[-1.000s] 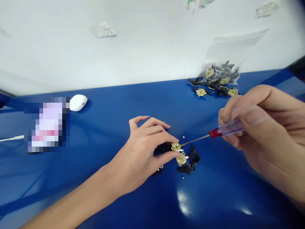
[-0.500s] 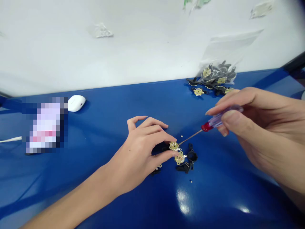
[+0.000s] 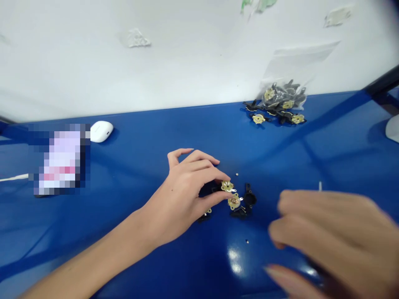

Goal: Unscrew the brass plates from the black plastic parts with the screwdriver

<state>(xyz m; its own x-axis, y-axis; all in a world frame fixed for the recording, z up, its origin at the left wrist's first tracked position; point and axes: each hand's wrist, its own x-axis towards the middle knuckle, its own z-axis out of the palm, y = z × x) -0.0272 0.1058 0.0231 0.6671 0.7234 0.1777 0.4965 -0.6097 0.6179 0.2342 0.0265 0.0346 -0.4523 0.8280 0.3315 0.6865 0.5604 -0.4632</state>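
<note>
My left hand (image 3: 183, 195) rests at the centre of the table, pinching a small brass disc (image 3: 227, 186) between its fingertips and thumb. A second brass disc (image 3: 233, 202) sits against the thumb tip. Both lie among black plastic pieces (image 3: 249, 195). My right hand (image 3: 330, 236) is blurred at the lower right, well apart from the parts. Only a thin metal screwdriver tip (image 3: 320, 186) shows above its fingers, and the handle is hidden.
On the blue table (image 3: 156, 133), a heap of brass-and-black parts (image 3: 282, 112) lies at the back beside a clear plastic bag (image 3: 296, 70). A white earbud case (image 3: 101, 131) and a pixelated object (image 3: 59, 160) are at the left. A white wall (image 3: 187, 50) rises behind.
My right hand has swung down and to the right, away from the brass discs, taking the screwdriver shaft off them. The left hand has barely moved.
</note>
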